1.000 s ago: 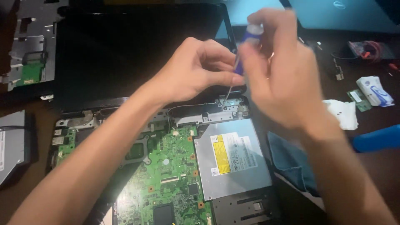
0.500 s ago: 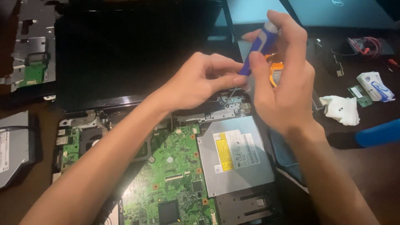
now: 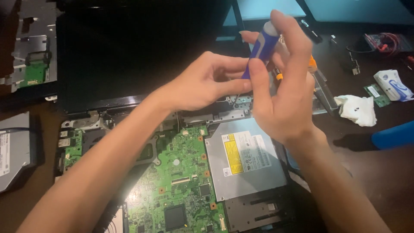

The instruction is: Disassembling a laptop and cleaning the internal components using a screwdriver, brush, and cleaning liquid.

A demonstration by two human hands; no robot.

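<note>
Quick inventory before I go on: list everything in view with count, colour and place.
screwdriver: one, blue handle, upright, gripped above the hinge strip
motherboard: one, green, bottom centre
optical drive: one, silver with yellow label, right of motherboard
screen: one, black, top left
loose drive: one, grey, far left
tissue: one, white, right
left hand: one, fingertips at the shaft
right hand: one, around the handle

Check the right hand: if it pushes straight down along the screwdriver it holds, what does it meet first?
The right hand grips a blue-handled screwdriver angled down and left. Along that line the tip meets the grey metal hinge bracket above the optical drive, probably at a screw, though the left hand hides the contact point.
</note>
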